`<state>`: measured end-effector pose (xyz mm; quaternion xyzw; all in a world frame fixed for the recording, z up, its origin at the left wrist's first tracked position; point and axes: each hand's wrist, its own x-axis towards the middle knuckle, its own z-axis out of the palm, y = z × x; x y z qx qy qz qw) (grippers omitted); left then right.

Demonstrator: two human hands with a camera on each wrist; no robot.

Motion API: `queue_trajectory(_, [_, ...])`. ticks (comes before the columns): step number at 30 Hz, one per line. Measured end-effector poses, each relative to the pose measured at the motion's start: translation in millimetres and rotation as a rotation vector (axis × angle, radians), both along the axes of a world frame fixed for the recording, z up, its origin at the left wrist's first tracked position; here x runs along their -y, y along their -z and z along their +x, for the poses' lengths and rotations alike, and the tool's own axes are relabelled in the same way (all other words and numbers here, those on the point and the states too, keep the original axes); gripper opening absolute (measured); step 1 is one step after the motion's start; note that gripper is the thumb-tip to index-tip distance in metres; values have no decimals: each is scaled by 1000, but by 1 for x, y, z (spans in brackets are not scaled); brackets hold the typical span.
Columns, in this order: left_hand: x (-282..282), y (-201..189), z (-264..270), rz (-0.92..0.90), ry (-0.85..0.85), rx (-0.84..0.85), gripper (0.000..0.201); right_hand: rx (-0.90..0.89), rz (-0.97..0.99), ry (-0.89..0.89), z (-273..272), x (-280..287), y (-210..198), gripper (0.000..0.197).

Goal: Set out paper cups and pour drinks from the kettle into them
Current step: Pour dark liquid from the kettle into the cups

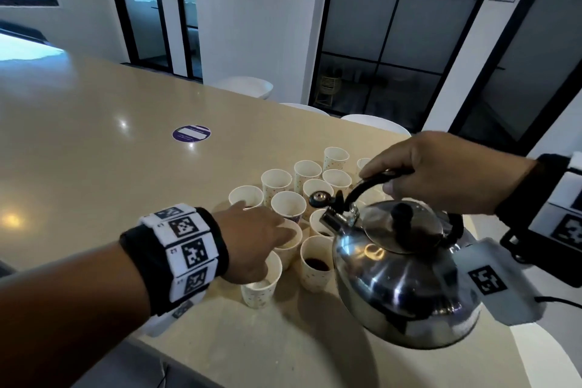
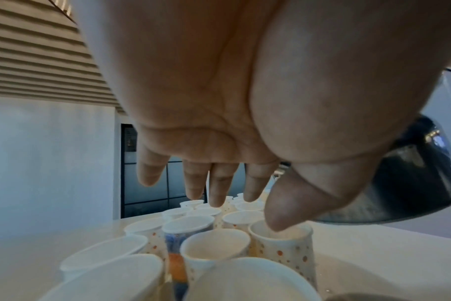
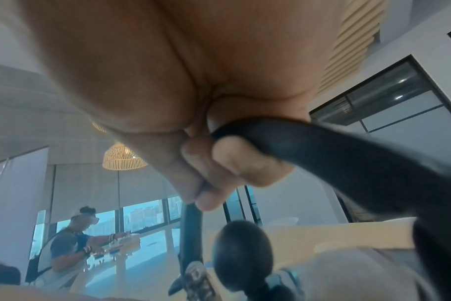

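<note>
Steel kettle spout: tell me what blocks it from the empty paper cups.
The left hand reaches over the near empty cups, beside the spout of the steel kettle. The right hand holds its black handle.

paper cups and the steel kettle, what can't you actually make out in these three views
- Head view: the shiny steel kettle and right hand cover the cluster's right-hand white spotted paper cups, so no full count.
- Head view: the left hand hides the cup under its fingers.
- Left wrist view: cup contents are out of sight behind their rims.
- Right wrist view: the spout is blurred; liquid inside the kettle is unseen.
</note>
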<state>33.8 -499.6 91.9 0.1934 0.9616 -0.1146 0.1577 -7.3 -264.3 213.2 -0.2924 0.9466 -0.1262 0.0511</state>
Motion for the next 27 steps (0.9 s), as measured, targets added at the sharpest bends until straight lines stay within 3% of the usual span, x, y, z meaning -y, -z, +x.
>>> queue_trajectory(6, [22,-13,4,-10,-50,50,64,-11,-115,17,1,18,-19,28])
queue_trajectory(19, [52,17,-26,-32,181,81,71,3,176,41,-22,82,-4,29])
queue_trajectory(27, [65,29,-37,1,250,64,71,34,224,66,-29,96,-2,31])
